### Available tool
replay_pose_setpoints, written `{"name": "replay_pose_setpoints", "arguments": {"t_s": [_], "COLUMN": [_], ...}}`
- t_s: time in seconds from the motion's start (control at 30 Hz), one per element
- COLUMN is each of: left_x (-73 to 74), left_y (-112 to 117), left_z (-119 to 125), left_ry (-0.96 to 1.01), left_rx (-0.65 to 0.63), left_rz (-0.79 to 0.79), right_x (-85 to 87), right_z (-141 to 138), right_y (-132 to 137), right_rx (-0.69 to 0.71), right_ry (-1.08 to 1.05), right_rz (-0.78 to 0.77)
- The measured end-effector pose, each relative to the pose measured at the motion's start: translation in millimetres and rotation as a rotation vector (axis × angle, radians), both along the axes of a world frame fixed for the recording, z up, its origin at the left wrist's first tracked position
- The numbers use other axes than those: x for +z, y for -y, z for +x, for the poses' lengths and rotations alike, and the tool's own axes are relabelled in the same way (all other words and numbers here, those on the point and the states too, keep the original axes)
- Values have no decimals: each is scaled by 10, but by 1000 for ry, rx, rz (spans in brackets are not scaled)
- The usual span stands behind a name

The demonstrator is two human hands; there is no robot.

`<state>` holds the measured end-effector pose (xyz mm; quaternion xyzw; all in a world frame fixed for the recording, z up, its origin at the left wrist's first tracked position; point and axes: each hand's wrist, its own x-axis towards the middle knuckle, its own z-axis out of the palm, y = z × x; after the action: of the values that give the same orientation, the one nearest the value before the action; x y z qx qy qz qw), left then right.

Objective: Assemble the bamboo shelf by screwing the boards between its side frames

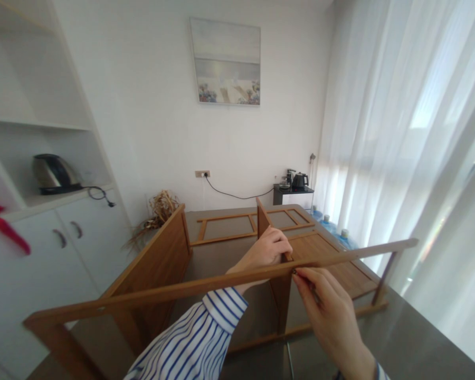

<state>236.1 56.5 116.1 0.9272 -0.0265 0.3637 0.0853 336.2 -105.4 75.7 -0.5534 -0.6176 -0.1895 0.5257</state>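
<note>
A long wooden rail [182, 289] of a furniture frame runs across the view, with short legs at both ends. My left hand [266, 250], in a blue-striped sleeve, is closed over the top of an upright wooden panel [280, 295] where it meets the rail. My right hand [328, 311] pinches a small dark thing, too small to name, against the rail's near face at that joint. A second upright panel [158, 264] stands to the left. A flat wooden frame [229, 227] and a slatted board [332, 258] lie farther back on the grey table [404, 343].
White cupboards [43, 253] with a steel kettle [51, 173] stand at the left. Dried plants [158, 211] sit in the corner. A small stand with a black kettle [300, 182], water bottles [332, 227] and sheer curtains [411, 148] are at the right.
</note>
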Motion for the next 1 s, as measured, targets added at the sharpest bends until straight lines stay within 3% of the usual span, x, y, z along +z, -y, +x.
{"name": "replay_pose_setpoints", "arguments": {"t_s": [0.27, 0.4, 0.47, 0.6, 0.7, 0.8, 1.0], "left_x": [-8, -1, 12, 46, 54, 41, 2], "left_y": [13, 39, 58, 80, 75, 65, 62], "left_z": [1, -13, -26, -48, -44, -24, -4], "left_ry": [16, 18, 14, -15, -14, -5, 13], "left_rx": [-14, -16, -13, -12, -22, -29, -31], "left_rz": [3, -12, -15, -21, -14, -18, -33], "right_x": [-31, -217, -431, -937, -1170, -1216, -1087], "right_z": [18, 21, 26, -16, -116, -220, -294], "right_y": [85, 266, 361, 456, 424, 348, 271], "right_rx": [-19, -63, -62, -76, -151, -248, -278], "right_ry": [-9, -56, -26, 218, 260, 236, 293], "right_rz": [-18, -53, -187, -665, -902, -978, -1132]}}
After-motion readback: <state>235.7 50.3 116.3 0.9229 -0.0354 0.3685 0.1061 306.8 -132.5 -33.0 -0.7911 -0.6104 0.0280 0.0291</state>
